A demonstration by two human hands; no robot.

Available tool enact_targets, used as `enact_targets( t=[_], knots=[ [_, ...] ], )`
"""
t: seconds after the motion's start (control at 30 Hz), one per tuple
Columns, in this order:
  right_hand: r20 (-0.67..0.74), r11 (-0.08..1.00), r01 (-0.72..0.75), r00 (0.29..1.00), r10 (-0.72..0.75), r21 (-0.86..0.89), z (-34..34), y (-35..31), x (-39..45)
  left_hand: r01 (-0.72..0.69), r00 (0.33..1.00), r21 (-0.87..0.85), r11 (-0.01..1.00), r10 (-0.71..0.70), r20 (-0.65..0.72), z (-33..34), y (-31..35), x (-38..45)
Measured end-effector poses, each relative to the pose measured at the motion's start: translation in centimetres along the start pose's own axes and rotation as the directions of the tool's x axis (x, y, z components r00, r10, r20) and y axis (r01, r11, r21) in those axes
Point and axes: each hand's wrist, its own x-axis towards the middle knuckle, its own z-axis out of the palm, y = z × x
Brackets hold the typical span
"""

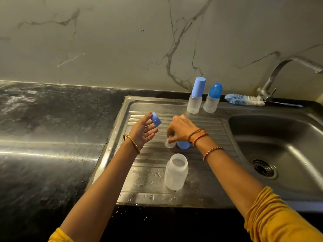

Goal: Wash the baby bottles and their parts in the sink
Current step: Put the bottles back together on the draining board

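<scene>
At the centre of the frame, on the ribbed steel drainboard (206, 130), I have one baby bottle taken apart: the open bottle body (176, 173) stands upright lower down, lidless, with water drops scattered round it. My left hand (142, 132) pinches a small blue collar ring (156, 119) between thumb and fingertips, the other fingers spread loosely. My right hand (180, 131) reaches down just right of it, fingertips gripping a clear teat (169, 143) that touches the drainboard, with a blue cap (183, 145) lying just beside it under the wrist. Toward the upper middle, two more bottles stand assembled and capped, a tall light-blue one (195, 96) and a shorter dark-blue one (212, 98), with a bottle brush (244, 100) lying to their right near the tap (272, 79). No water runs, and the basin (288, 137) at the right holds nothing I can see. I judge the job barely begun: one bottle dismantled, two untouched, scrubbing and rinsing all ahead.
</scene>
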Motion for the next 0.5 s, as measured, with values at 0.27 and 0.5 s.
enact_targets(
  t=[0.27,0.5],
  knots=[
    [-0.3,0.967,-0.009,0.95,0.088,0.255,-2.9,0.6,-2.4,-0.112,0.993,0.105,0.988,0.114,-0.018,1.8,1.7,-1.4],
    [-0.388,0.665,0.048,0.843,0.374,0.745,-7.6,4.0,-11.7,-0.243,0.97,0.212,0.947,0.234,0.067,8.2,2.7,-5.2]
  ],
)
